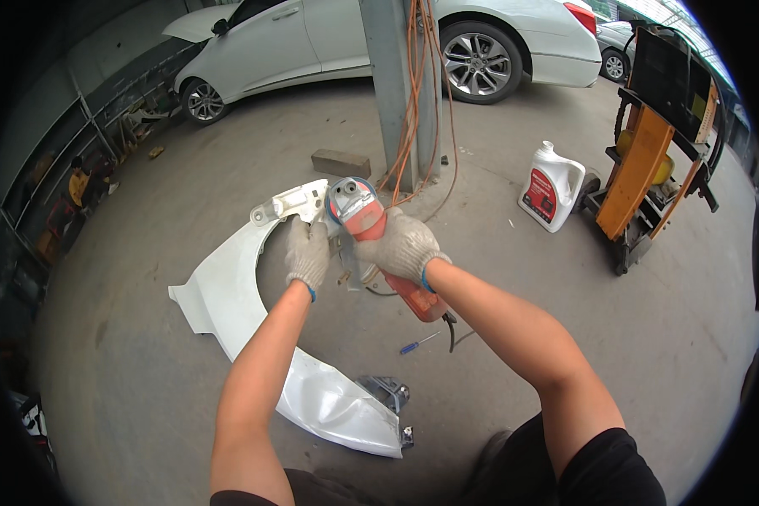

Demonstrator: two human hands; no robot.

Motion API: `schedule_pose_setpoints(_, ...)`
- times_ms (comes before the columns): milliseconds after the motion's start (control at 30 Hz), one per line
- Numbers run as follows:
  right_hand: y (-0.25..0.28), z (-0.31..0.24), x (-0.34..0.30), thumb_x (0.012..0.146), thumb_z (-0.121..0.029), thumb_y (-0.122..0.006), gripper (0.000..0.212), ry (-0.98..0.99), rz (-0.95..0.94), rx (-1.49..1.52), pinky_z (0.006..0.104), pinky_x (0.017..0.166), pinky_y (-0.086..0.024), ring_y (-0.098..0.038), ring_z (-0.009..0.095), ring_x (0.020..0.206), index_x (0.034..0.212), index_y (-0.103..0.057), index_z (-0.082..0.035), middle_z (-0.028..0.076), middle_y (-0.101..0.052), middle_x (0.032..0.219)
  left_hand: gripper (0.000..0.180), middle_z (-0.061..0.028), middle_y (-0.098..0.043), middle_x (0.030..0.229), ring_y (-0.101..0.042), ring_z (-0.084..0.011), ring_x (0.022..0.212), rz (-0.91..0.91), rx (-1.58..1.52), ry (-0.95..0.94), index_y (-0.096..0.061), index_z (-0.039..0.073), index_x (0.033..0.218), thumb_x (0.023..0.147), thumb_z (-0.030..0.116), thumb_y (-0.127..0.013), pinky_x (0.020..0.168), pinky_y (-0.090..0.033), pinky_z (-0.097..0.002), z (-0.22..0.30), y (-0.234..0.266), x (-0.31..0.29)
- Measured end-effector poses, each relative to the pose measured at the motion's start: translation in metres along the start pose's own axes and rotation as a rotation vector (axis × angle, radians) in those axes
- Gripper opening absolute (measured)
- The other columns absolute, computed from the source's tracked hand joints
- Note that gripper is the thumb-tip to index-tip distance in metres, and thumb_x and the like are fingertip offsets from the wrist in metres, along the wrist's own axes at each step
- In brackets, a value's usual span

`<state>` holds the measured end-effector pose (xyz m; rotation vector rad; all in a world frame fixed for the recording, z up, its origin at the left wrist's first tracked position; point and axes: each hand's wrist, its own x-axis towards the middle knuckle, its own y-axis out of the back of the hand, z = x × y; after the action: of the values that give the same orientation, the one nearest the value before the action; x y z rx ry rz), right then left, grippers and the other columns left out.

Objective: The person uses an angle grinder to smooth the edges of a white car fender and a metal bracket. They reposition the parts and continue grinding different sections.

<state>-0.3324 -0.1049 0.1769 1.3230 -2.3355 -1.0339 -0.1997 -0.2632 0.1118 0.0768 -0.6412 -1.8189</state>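
Observation:
A white car fender [228, 278] lies curved on the floor in front of me, dented toward its near end. My left hand [308, 253], in a knitted glove, is closed on the fender's far end, just below a pale bracket-like part. In my gloved right hand [403, 244] is a red angle grinder [417, 297]. The grinder's round disc sits right beside the fender's far end; whether they touch I cannot tell. A cord trails from the tool's rear. Under the fender's near end rests a dark grey part [385, 391].
A blue-handled screwdriver [411, 347] lies right of the fender. Beyond are a block [341, 163], a grey pillar [388, 93] with orange hoses, and a white car [312, 42]. A white jug [552, 187] and orange cart [637, 173] stand right. A person [80, 187] sits far left.

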Motion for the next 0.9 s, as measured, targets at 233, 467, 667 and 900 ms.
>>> schedule_pose_setpoints(233, -0.002, 0.003, 0.003, 0.073, -0.043, -0.074, 0.076, 0.005, -0.012, -0.005, 0.0427, 0.099, -0.054, -0.07, 0.04, 0.113, 0.127, -0.058, 0.009, 0.03, -0.072, 0.115, 0.044, -0.0221, -0.069, 0.106, -0.067, -0.0321, 0.097, -0.01, -0.019, 0.0, -0.062, -0.004, 0.12, 0.095, 0.031, -0.056, 0.086, -0.05, -0.0446, 0.0, -0.001, 0.0)
schedule_pose_setpoints(467, -0.004, 0.009, 0.005, 0.073, -0.042, -0.074, 0.074, 0.026, 0.021, -0.009, 0.0424, 0.099, -0.054, -0.071, 0.039, 0.113, 0.126, -0.059, 0.008, 0.03, -0.071, 0.115, 0.038, -0.0244, -0.07, 0.109, -0.067, -0.0388, 0.104, -0.019, -0.045, 0.001, -0.062, -0.002, 0.116, 0.094, 0.028, -0.055, 0.092, -0.049, -0.0484, 0.006, 0.0, -0.003)
schedule_pose_setpoints(667, 0.012, -0.001, -0.004, 0.073, -0.044, -0.075, 0.071, 0.06, 0.074, 0.027, 0.0429, 0.095, -0.056, -0.072, 0.039, 0.108, 0.118, -0.062, 0.009, 0.031, -0.072, 0.109, 0.04, -0.0199, -0.07, 0.104, -0.068, -0.0318, 0.091, -0.001, -0.097, -0.083, -0.063, -0.002, 0.119, 0.095, 0.029, -0.057, 0.082, -0.052, -0.0444, -0.013, 0.001, 0.008)
schedule_pose_setpoints(900, 0.057, 0.015, 0.008, 0.071, -0.047, -0.076, 0.069, 0.019, 0.279, 0.183, 0.0429, 0.091, -0.056, -0.073, 0.038, 0.103, 0.114, -0.067, 0.007, 0.026, -0.073, 0.108, 0.037, -0.0009, -0.067, 0.097, -0.055, -0.006, 0.064, -0.266, -0.561, 0.152, -0.065, 0.006, 0.126, 0.096, 0.027, -0.068, 0.056, -0.047, -0.0243, -0.03, 0.032, 0.029)
